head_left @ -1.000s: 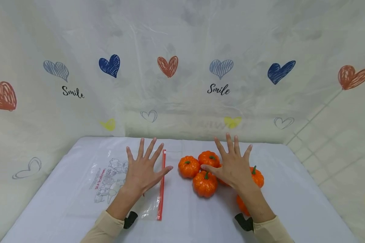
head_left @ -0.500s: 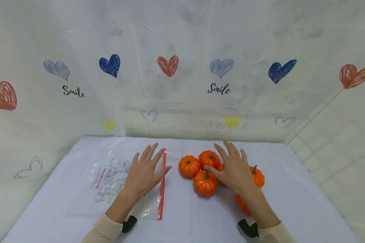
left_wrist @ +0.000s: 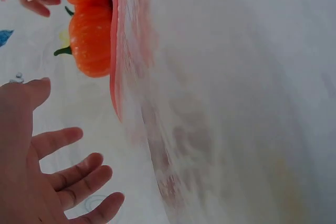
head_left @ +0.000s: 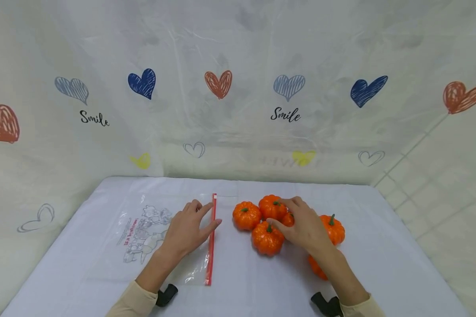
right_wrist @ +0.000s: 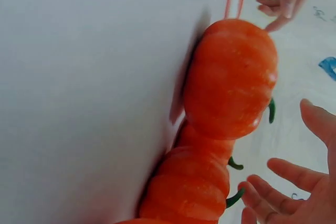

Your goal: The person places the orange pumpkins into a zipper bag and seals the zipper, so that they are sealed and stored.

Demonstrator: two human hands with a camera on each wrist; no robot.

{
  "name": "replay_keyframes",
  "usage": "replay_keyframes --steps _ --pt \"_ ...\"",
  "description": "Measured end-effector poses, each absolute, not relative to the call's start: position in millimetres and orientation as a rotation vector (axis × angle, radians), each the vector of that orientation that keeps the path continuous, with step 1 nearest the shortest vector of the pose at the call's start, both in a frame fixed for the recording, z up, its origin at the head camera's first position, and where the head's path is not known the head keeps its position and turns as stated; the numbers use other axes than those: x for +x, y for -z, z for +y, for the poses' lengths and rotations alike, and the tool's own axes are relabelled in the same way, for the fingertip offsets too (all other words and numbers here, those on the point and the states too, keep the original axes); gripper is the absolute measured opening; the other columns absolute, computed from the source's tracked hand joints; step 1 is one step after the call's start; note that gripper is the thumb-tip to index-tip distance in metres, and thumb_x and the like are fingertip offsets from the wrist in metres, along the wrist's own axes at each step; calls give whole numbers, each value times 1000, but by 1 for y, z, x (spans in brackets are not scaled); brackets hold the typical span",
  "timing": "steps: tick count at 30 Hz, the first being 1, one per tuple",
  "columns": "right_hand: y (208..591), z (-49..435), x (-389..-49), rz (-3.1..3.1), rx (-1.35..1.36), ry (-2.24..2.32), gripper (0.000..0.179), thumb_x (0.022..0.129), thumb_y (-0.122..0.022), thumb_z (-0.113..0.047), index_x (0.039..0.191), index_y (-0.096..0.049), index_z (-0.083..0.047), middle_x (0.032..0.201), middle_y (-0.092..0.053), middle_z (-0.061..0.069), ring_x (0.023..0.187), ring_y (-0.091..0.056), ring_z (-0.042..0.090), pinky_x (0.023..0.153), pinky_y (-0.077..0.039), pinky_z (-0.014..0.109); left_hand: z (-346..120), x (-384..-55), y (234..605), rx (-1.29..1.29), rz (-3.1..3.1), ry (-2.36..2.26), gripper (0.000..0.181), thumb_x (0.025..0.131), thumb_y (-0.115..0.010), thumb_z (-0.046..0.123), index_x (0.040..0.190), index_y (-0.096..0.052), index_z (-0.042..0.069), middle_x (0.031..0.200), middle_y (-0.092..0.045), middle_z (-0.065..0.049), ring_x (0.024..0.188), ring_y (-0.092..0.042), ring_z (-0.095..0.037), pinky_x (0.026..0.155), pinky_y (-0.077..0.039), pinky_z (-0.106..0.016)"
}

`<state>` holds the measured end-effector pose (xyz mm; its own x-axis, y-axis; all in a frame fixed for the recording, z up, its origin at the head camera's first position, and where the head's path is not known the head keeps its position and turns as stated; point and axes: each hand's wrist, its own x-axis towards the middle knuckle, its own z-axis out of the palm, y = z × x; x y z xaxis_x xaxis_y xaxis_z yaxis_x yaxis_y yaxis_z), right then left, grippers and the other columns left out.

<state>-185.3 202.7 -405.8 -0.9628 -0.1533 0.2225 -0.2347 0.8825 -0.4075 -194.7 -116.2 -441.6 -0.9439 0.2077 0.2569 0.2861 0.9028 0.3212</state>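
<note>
My left hand [head_left: 185, 232] hovers over a clear zip bag [head_left: 146, 240] that lies flat, printed with line drawings and red lettering. Its fingers are loosely bent and hold nothing; the left wrist view shows them apart from the bag. Near them runs the bag's red zip strip [head_left: 210, 255]. Above several orange pumpkins with green stems is my right hand [head_left: 308, 229], its fingers relaxed and holding nothing. Closest to its thumb is the front pumpkin [head_left: 267, 241]; a back pumpkin [head_left: 270, 207] lies by its fingertips. This hand and forearm partly hide other pumpkins.
A left pumpkin [head_left: 246, 215] sits between the bag and the group. To the right are another pumpkin [head_left: 335, 230] and a partly covered pumpkin [head_left: 315, 267]. Behind the white-covered table [head_left: 388, 264] hangs a pale curtain [head_left: 246, 127] with printed hearts.
Both hands have lowered from a spread-finger pose toward the table, and their fingers have bent and drawn closer together. The bag and pumpkins have stayed in place.
</note>
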Motion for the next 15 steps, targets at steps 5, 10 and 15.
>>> replay_keyframes --steps 5,10,15 --pt "406 203 -180 -2851 274 -752 65 88 -79 -53 137 -66 -12 126 -65 12 104 -65 32 87 -58 50 -116 -195 443 -376 -2896 547 62 93 -71 58 145 -63 25 98 -54 0 75 -44 -12 64 -39 -22" --pt "406 203 -176 -2808 275 -778 61 88 -80 -50 136 -67 -13 123 -64 11 106 -64 32 88 -56 50 -117 -194 444 -377 -2933 574 60 93 -71 56 144 -64 25 94 -52 0 75 -44 -12 64 -39 -24" --pt "405 202 -172 -2807 268 -792 55 89 -80 -48 130 -70 -13 117 -64 9 105 -63 28 87 -55 45 -117 -194 445 -362 -3011 573 58 93 -72 53 143 -64 24 97 -57 -1 80 -49 -14 66 -44 -26"
